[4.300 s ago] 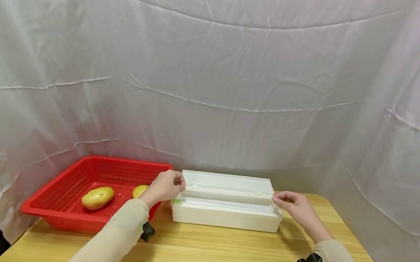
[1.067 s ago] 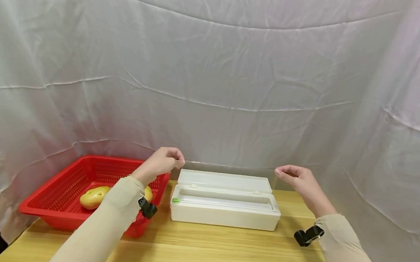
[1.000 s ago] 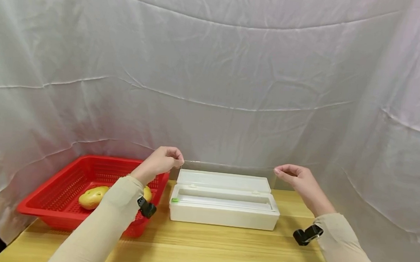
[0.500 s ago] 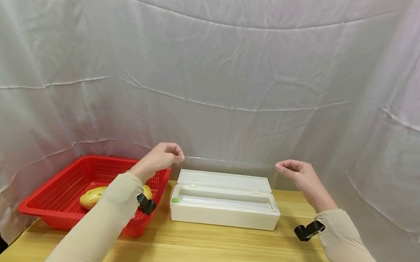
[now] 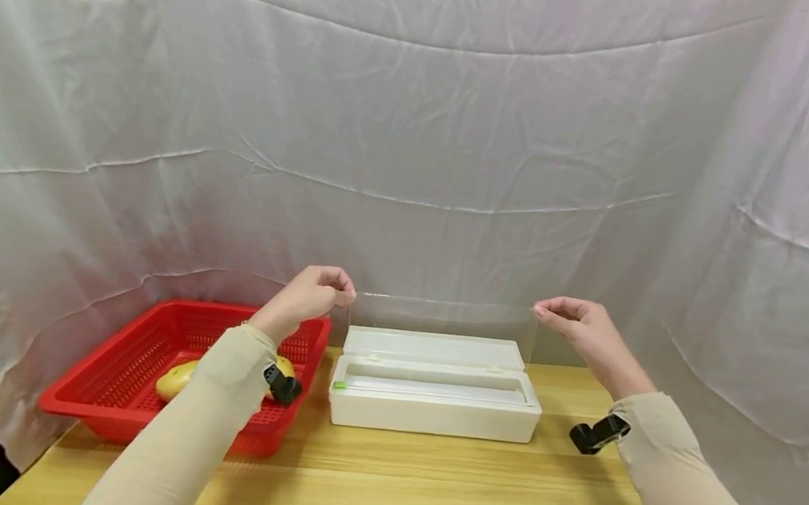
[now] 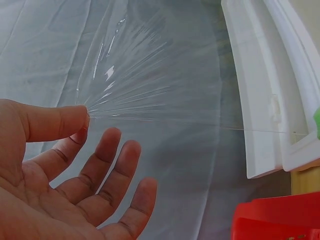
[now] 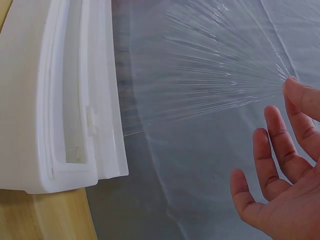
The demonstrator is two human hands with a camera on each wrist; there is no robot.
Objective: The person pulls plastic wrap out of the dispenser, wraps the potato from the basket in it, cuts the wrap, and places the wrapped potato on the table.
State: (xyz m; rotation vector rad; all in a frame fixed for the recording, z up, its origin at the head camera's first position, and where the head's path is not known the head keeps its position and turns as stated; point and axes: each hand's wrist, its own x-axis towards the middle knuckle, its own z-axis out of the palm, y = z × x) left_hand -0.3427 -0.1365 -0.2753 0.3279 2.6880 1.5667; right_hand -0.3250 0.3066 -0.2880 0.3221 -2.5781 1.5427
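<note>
Left hand (image 5: 305, 298), right hand (image 5: 588, 333): fingertip-pinching clear plastic film (image 7: 215, 80), likely for tautness.
White rectangular box (image 5: 433, 420): by table's (image 5: 412, 490) far edge.

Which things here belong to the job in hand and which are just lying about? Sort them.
In the job:
clear film, pinched in the left grip and the right grip
white box, its lid open

Apparently just lying about:
red basket
two yellow potatoes in it, held by neither grip
</note>
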